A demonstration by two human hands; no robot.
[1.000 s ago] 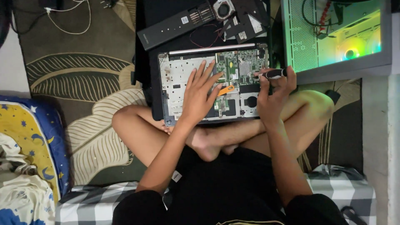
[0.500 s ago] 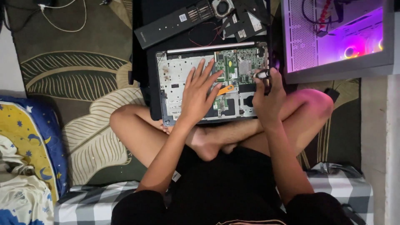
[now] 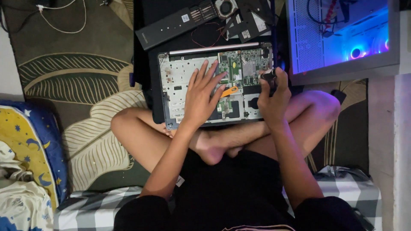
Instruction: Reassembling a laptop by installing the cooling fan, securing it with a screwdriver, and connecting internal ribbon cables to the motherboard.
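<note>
Green circuit board lay exposed inside opened laptop (image 3: 201, 85), resting across crossed legs near carpet's upper edge. Left hand (image 3: 201, 96) pressed flat on chassis, fingers spread, grasping nothing. Right hand (image 3: 272, 96) clenched around dark screwdriver (image 3: 269, 75) at board's right edge. Slip risk noted: tip could gouge components

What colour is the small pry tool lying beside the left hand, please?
Orange: the pry tool shows best in the head view, beside the left hand.

Left hand (image 3: 201, 96) flat, fingers spread; right hand (image 3: 273, 96) apparently clenched, both arms extended.
</note>
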